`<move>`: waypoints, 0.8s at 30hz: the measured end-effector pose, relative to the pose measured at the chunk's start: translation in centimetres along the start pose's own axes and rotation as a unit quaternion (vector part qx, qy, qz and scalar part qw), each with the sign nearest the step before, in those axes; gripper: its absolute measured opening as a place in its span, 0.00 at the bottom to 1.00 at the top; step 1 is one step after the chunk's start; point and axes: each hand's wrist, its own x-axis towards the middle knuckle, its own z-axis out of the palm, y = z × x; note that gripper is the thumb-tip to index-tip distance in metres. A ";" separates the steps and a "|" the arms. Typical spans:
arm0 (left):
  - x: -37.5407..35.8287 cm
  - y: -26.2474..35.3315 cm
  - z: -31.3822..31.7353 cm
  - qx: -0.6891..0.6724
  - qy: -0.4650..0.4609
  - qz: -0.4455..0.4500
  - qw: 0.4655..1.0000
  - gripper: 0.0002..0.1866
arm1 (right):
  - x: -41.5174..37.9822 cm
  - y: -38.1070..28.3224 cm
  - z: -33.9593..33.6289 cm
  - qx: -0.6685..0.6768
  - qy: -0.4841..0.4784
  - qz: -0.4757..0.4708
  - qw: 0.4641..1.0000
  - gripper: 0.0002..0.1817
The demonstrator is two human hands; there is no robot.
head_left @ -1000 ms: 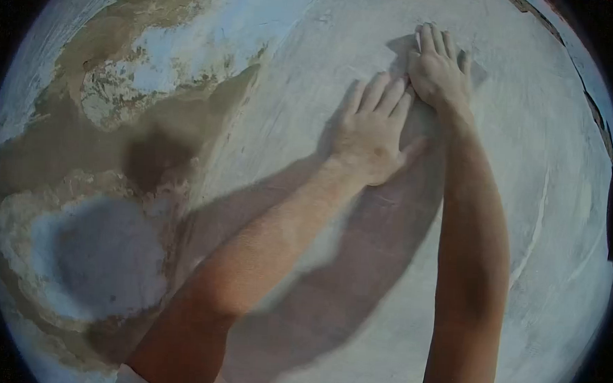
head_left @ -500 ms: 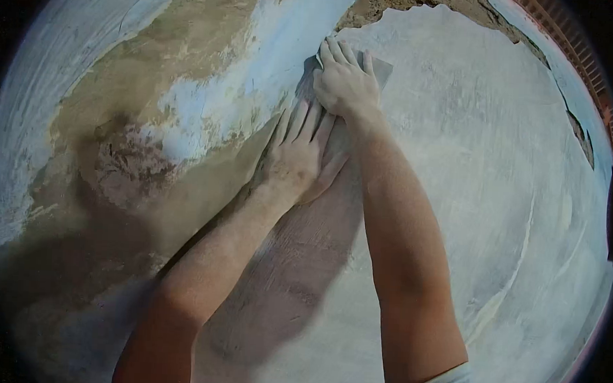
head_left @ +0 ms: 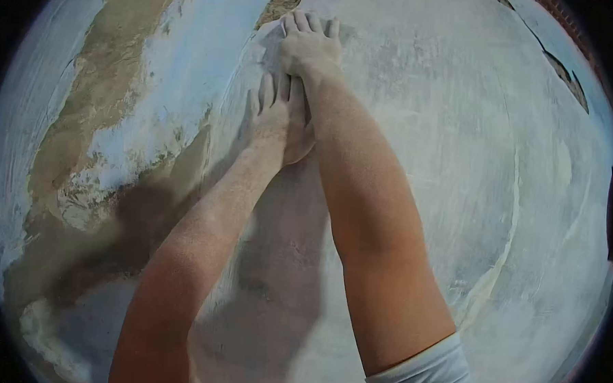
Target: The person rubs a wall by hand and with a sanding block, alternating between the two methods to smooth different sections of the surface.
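Note:
Both hands press flat against a pale, plastered wall (head_left: 424, 162). My right hand (head_left: 311, 49) is the higher one, its fingers pointing up near the plaster's upper left edge. Under and beside it shows part of a thin grey sheet (head_left: 272, 47), whose outline is hard to make out. Just below and to the left lies my left hand (head_left: 281, 122), palm down with its fingers spread upward. Whether the sheet reaches beneath my left hand is hidden. Pale dust covers both hands and forearms.
Rough brown patches (head_left: 114, 43) and a bluish-white band (head_left: 189, 56) run along the left. Exposed rough material (head_left: 282, 4) shows at the top. A dark crack (head_left: 565, 74) crosses the upper right. Shadows of the arms fall on the wall.
The view has shifted, and the wall's brown patches now sit further left. Both hands appear higher and further left in view, but further right relative to the plaster's edge. Less of the grey sheet shows.

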 end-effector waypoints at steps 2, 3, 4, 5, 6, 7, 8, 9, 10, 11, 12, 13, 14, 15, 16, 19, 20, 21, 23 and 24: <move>0.2 2.7 -0.3 0.023 -0.015 0.008 1.000 0.52 | -0.6 2.8 -0.3 -0.011 0.019 0.018 1.000 0.33; 0.3 4.4 -0.3 0.032 -0.023 0.013 0.999 0.52 | -1.3 4.3 -0.9 -0.016 0.025 0.023 0.999 0.33; 0.4 6.3 -0.1 0.032 -0.022 0.010 0.999 0.50 | -1.9 6.1 -1.6 -0.025 0.030 0.028 0.999 0.33; 0.5 8.0 -0.2 0.032 -0.005 0.021 0.999 0.50 | -2.8 8.0 -2.2 -0.034 0.034 0.032 0.998 0.33; 0.6 10.1 0.1 0.028 0.011 0.033 0.999 0.50 | -3.0 10.9 -1.5 -0.027 0.086 0.014 0.996 0.33; 0.6 12.3 0.4 0.023 0.026 0.045 0.998 0.50 | -4.1 13.2 -2.8 -0.031 0.056 0.007 0.998 0.34; 0.6 14.3 0.5 0.035 0.031 0.048 0.998 0.50 | -4.5 15.6 -4.6 -0.037 0.028 -0.003 0.999 0.35; 0.5 16.8 0.9 0.025 0.043 0.060 0.997 0.50 | -5.3 18.4 -5.8 -0.043 0.000 -0.011 0.999 0.36; 0.6 19.3 1.2 0.016 0.059 0.072 0.996 0.50 | -6.5 21.1 -6.8 -0.071 -0.005 -0.017 0.997 0.35; 0.8 22.0 1.4 0.006 0.076 0.083 0.994 0.51 | -7.7 24.1 -8.0 -0.068 0.001 -0.012 0.998 0.36; 0.9 24.7 1.6 0.040 0.094 0.094 0.990 0.51 | -9.0 27.3 -9.1 -0.065 0.007 -0.004 0.998 0.36; 1.1 27.5 1.9 0.023 0.100 0.113 0.988 0.52 | -10.5 30.2 -10.3 -0.063 0.011 0.005 0.998 0.36; 1.2 30.4 2.3 0.004 0.106 0.129 0.986 0.53 | -10.8 33.4 -10.7 -0.076 0.018 0.028 0.997 0.36; 1.2 33.5 2.3 -0.017 0.113 0.143 0.983 0.54 | -12.2 36.1 -12.0 -0.068 0.013 0.041 0.997 0.36; 1.2 36.5 2.4 -0.038 0.127 0.162 0.978 0.56 | -13.5 38.9 -13.5 -0.059 0.010 0.056 0.997 0.36; 1.5 45.0 3.1 -0.061 0.154 0.202 0.965 0.57 | -18.0 47.2 -17.7 -0.046 0.015 0.089 0.995 0.35; 1.6 47.8 3.2 -0.087 0.158 0.210 0.961 0.54 | -19.5 49.8 -19.2 -0.049 0.013 0.091 0.995 0.35; 1.7 50.4 3.2 -0.084 0.165 0.225 0.957 0.53 | -20.9 52.3 -20.7 -0.051 0.011 0.095 0.994 0.35; 1.9 55.3 3.3 -0.076 0.175 0.259 0.947 0.50 | -23.3 57.7 -22.9 -0.066 0.019 0.147 0.987 0.35; 2.0 57.6 3.6 -0.103 0.198 0.280 0.934 0.47 | -24.5 61.1 -23.2 -0.058 0.034 0.162 0.985 0.35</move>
